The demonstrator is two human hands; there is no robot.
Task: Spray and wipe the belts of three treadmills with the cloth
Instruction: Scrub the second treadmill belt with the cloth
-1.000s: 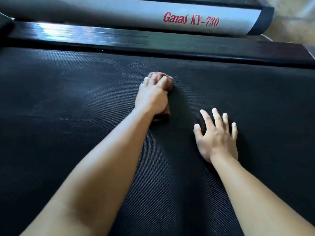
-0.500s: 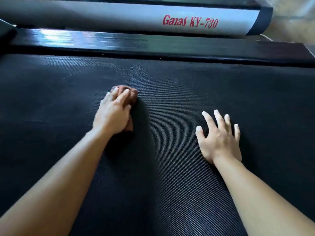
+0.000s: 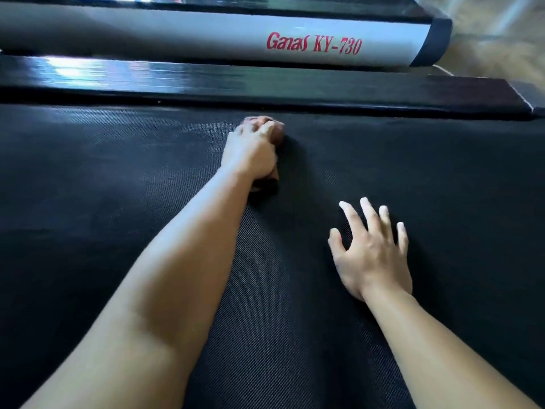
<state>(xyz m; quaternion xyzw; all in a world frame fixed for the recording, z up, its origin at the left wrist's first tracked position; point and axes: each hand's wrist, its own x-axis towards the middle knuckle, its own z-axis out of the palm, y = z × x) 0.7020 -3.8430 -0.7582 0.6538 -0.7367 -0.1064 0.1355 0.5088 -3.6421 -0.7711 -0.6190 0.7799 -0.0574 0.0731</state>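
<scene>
My left hand [image 3: 250, 152] grips the wadded cloth [image 3: 278, 134] near the rail [image 3: 265, 84]; my right hand [image 3: 373, 255] braces flat, empty. Risk: the small wad could leave belt [image 3: 118, 187] streaks unwiped.

one text can be read: "ganas ky-730", in red slanted letters, on the grey side rail [image 3: 206, 36] of the next treadmill, beyond the black side rail of the near one. the words sit toward the rail's right end, just before its dark end cap [image 3: 433, 42]. the belt [image 3: 118, 187] and the black rail [image 3: 265, 84] bear no lettering that can be made out.
</scene>
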